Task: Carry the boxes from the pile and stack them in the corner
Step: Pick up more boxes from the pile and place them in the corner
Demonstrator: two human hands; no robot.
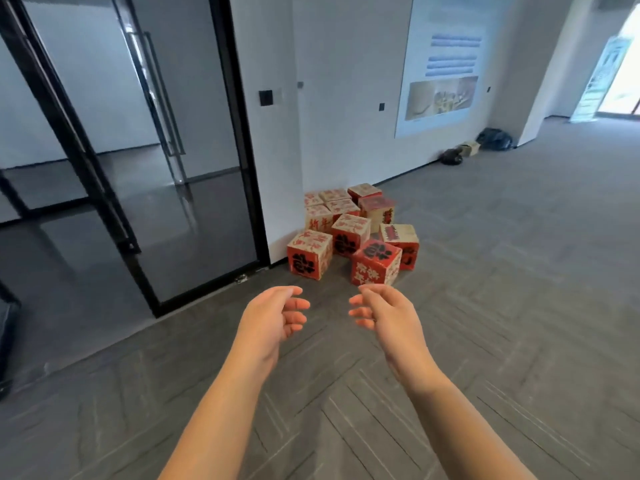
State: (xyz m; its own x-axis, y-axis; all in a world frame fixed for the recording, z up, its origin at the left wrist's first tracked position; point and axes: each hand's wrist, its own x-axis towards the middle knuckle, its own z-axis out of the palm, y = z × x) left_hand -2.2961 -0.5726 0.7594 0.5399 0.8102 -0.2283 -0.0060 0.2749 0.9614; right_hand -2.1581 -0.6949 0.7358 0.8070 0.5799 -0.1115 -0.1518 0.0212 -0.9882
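A pile of several red and cream cube boxes (349,230) with black and red characters lies on the grey floor against the white wall. The nearest box (375,261) is red on top and stands at the front right; another box (309,254) stands at the front left. My left hand (273,315) and my right hand (384,311) reach forward side by side, just short of the pile. Both hands are empty, fingers apart and slightly curled, palms facing each other.
A black-framed glass door (194,168) stands to the left of the pile. A large poster (446,64) hangs on the wall. Black bags (493,139) and a small carton (468,148) lie further along the wall. Grey carpet floor (502,271) stretches to the right.
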